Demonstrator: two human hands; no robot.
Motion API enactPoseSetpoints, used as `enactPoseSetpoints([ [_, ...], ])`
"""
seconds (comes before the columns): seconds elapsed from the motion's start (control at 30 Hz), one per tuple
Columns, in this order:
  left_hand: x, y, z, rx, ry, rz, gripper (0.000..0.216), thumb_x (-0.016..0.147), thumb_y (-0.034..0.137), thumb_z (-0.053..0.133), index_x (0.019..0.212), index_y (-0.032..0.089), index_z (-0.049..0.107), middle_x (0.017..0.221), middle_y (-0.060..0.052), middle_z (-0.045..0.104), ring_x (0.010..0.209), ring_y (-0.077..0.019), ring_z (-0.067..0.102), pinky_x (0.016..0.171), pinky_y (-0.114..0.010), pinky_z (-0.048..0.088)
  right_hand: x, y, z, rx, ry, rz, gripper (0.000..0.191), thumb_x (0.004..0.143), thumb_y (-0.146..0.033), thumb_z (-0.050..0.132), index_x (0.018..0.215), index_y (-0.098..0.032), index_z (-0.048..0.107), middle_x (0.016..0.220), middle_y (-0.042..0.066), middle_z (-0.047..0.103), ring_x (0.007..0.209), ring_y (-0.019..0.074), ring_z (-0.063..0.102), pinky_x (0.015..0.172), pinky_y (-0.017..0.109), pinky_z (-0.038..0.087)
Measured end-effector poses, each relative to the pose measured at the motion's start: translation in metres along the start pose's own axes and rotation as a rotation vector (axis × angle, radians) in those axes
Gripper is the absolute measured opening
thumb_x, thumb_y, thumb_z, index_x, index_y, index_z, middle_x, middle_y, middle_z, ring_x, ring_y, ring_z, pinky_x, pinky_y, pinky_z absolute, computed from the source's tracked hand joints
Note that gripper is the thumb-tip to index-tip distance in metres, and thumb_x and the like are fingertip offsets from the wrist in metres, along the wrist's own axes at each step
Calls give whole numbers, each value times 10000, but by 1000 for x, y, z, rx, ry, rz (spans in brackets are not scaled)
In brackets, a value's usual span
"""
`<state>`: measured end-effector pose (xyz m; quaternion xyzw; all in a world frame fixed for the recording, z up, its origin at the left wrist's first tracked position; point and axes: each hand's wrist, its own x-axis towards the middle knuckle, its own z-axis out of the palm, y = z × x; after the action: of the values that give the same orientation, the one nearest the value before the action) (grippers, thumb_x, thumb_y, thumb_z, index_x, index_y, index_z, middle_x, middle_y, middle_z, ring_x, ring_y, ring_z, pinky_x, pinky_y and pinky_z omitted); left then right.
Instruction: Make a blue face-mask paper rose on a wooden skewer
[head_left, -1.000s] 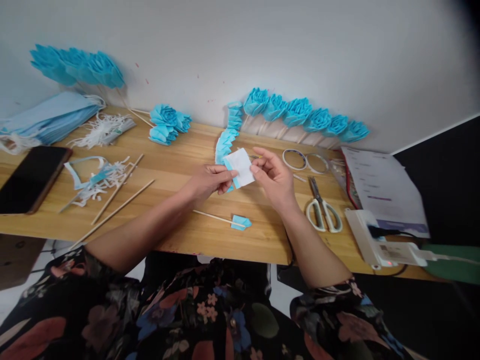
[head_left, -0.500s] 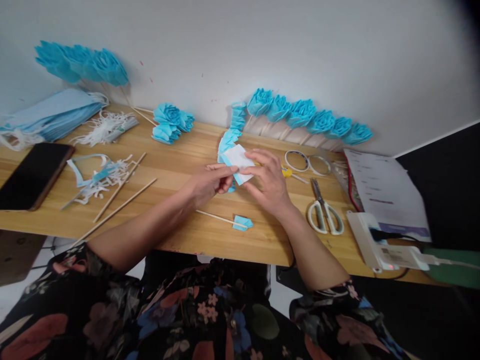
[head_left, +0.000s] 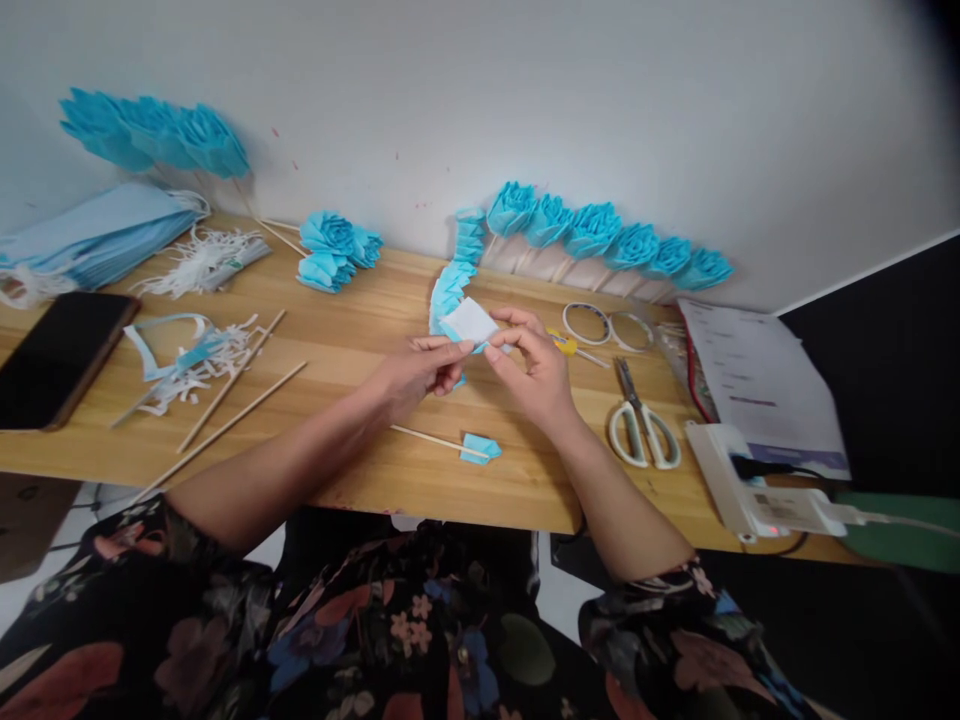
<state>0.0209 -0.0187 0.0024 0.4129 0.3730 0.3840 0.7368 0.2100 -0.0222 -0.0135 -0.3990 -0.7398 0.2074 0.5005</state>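
Observation:
Between both hands is a small square of mask fabric (head_left: 472, 320), white on the face toward me and blue along its folded near edge. My left hand (head_left: 424, 375) pinches its lower left corner between thumb and finger. My right hand (head_left: 531, 362) pinches the near edge on the right, fingers bent over it. Just behind the square, a curving row of overlapping blue petals (head_left: 450, 285) runs back toward the wall. Nearer to me lies a stick with a blue piece wrapped on its end (head_left: 480, 448).
Blue fabric flowers (head_left: 592, 230) on sticks lean on the wall; more (head_left: 326, 245) lie at left. Scissors (head_left: 637, 420), tape rolls (head_left: 586, 323), a yellow-handled screwdriver (head_left: 562, 342) and a power strip (head_left: 724, 480) are right. Masks (head_left: 105, 235), a phone (head_left: 64, 355) and sticks (head_left: 232, 380) are left.
My right fingers have drawn in to the near edge of the square, where a blue fold now shows. My left hand keeps its pinch. The whole view has shifted slightly.

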Motion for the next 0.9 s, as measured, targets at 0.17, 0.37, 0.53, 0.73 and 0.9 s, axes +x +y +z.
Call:
enactPoseSetpoints([
  [0.17, 2, -3, -2, 25, -38, 10, 508, 691, 537, 861, 569, 144, 561, 506, 14, 536, 446, -53, 462, 426, -183, 304, 1, 1, 4, 174, 20, 197, 64, 881, -304, 688, 861, -243, 681, 1041, 41, 740, 999, 182, 690, 839, 335, 544],
  [0.37, 2, -5, -2, 90, -10, 53, 553, 672, 612, 842, 564, 145, 564, 504, 15, 526, 456, -56, 456, 433, -189, 307, 3, -5, 4, 172, 48, 270, 76, 841, -300, 691, 815, -230, 673, 820, -1, 712, 741, 139, 617, 703, 298, 496],
  [0.53, 3, -8, -3, 178, 41, 115, 522, 759, 585, 777, 565, 146, 573, 497, 15, 522, 460, -55, 444, 448, -197, 307, 4, -7, 4, 149, 53, 303, 82, 817, -312, 688, 806, -231, 678, 791, -8, 699, 714, 136, 587, 699, 307, 480],
  [0.73, 5, -11, -6, 181, 27, 108, 495, 810, 555, 740, 575, 155, 567, 517, 13, 540, 452, -56, 451, 444, -205, 316, 4, -6, 6, 170, 79, 334, 74, 800, -300, 691, 830, -237, 668, 753, -20, 658, 678, 127, 549, 664, 302, 464],
  [0.9, 6, -10, -5, 164, 10, 82, 435, 842, 495, 737, 625, 157, 569, 546, 17, 563, 443, -50, 467, 435, -199, 319, 3, -4, 7, 284, 93, 368, 234, 787, -298, 719, 1006, -262, 646, 844, -14, 690, 739, 139, 601, 696, 308, 508],
])
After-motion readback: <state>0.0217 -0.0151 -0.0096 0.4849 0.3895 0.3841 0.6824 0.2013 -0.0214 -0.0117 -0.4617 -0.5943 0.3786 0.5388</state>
